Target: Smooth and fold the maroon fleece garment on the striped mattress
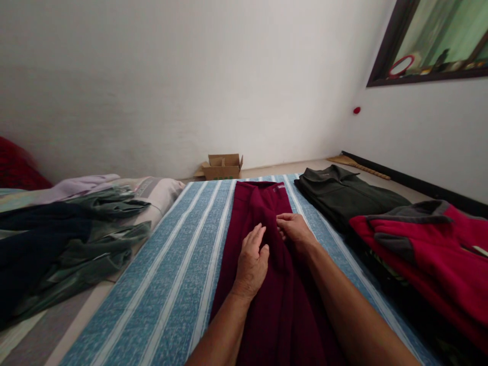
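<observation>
A pair of dark maroon trousers [272, 300] lies lengthwise on the blue-and-white striped cloth [168, 259], waistband at the far end and a small label showing at its right corner. My left hand [251, 262] rests over the middle of the trousers with fingers stretched out and the thumb apart, holding nothing. To the right, my right hand [295, 229] has its fingers curled in a pinch at the trousers' right side, below the waistband. A raised fold of the fabric runs between the two hands. The lower legs are partly hidden by my forearms.
Folded dark green garments [343, 190] and a red-and-grey jacket [430, 244] are stacked on the right. Loose navy and green clothes [84, 239] lie on the left. Beyond the bed's far edge stand an open cardboard box [223, 168] and a white wall [198, 81].
</observation>
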Demonstrator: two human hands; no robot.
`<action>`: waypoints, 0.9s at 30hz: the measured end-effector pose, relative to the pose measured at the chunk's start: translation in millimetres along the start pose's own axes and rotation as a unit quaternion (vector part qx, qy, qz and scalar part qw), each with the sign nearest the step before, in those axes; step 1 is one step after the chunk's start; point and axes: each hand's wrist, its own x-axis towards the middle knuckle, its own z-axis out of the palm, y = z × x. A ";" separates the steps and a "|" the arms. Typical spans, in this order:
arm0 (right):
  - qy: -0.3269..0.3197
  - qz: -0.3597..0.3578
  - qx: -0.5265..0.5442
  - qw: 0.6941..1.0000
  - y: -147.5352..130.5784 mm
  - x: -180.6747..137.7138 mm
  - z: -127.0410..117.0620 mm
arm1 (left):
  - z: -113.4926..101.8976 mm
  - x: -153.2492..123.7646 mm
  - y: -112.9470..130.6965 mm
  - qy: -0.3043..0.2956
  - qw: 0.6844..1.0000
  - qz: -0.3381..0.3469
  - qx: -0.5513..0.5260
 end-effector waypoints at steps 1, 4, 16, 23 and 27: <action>0.000 -0.008 0.005 1.000 0.0 0.1 0.5 | 0.1 0.3 0.2 -0.008 1.000 0.006 0.001; -0.001 -0.034 0.006 0.999 -0.3 -0.2 1.9 | 1.7 1.9 -1.0 -0.032 0.999 0.013 0.005; -0.021 -0.091 -0.107 0.990 -1.8 0.5 -6.5 | 4.8 3.3 5.8 -0.123 0.987 -0.030 0.099; -0.001 -0.055 -0.082 0.995 3.3 2.4 -2.1 | 4.9 4.4 5.3 -0.125 0.986 -0.026 0.107; -0.033 -0.029 -0.042 0.998 3.4 0.3 -2.4 | 5.4 4.2 3.7 -0.121 0.987 -0.031 0.103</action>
